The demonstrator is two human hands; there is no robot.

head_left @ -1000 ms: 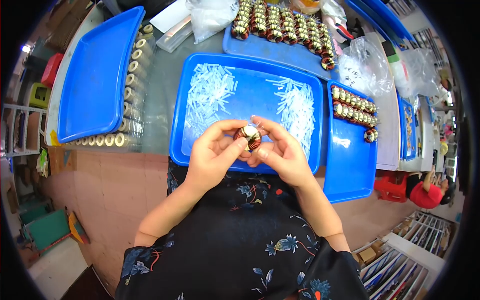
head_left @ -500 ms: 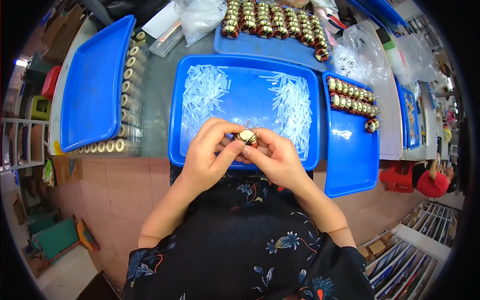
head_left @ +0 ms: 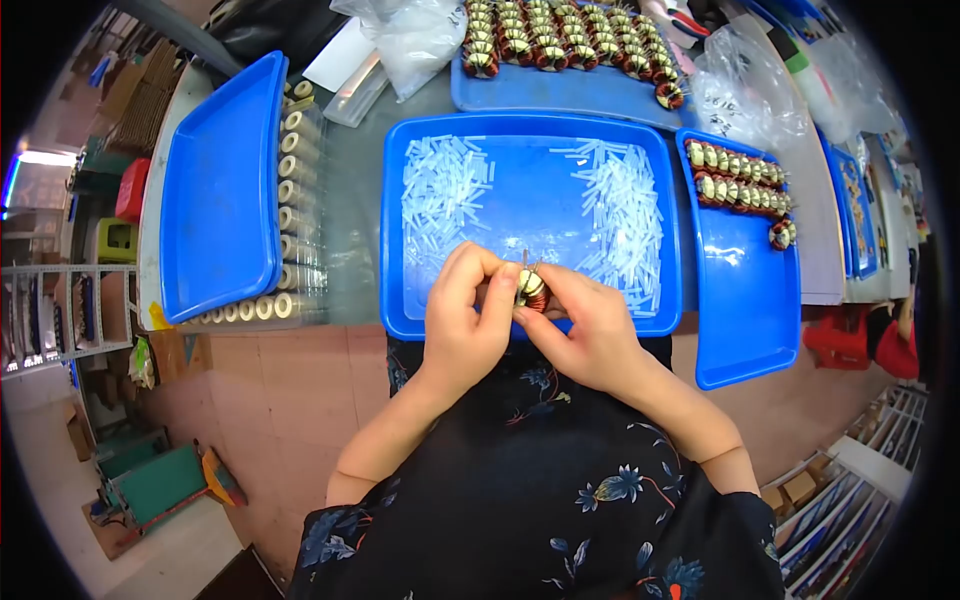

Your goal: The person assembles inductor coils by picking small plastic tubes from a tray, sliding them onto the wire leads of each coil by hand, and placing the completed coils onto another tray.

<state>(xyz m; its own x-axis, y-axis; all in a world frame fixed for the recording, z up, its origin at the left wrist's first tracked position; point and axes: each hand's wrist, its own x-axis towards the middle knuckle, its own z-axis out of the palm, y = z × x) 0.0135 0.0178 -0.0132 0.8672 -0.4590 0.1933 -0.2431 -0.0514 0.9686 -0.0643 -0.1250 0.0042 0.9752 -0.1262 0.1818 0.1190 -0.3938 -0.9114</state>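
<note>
A toroidal coil (head_left: 533,290), copper wire wound round a pale core, is held upright above the near edge of a blue tray (head_left: 393,190). Thin wire leads stick up from its top. My right hand (head_left: 592,328) grips its right side, thumb below and fingers behind. My left hand (head_left: 468,318) is closed at the coil's left edge, thumb and forefinger pinched by the leads; whether a small sleeve is between them is hidden. Inside the tray, short clear tubes lie in a left pile (head_left: 440,185) and a right pile (head_left: 622,215).
On the right, a narrow blue tray (head_left: 745,330) holds rows of similar coils (head_left: 735,180). More coils (head_left: 570,40) stand on a tray behind. To the left, an upturned-edge blue tray (head_left: 222,190) leans over pale tubular rolls (head_left: 287,190). Plastic bags (head_left: 745,95) lie at the back.
The view has shifted, so the trays appear further right. The coil has been turned in my fingers, and my left thumb has moved up towards the leads.
</note>
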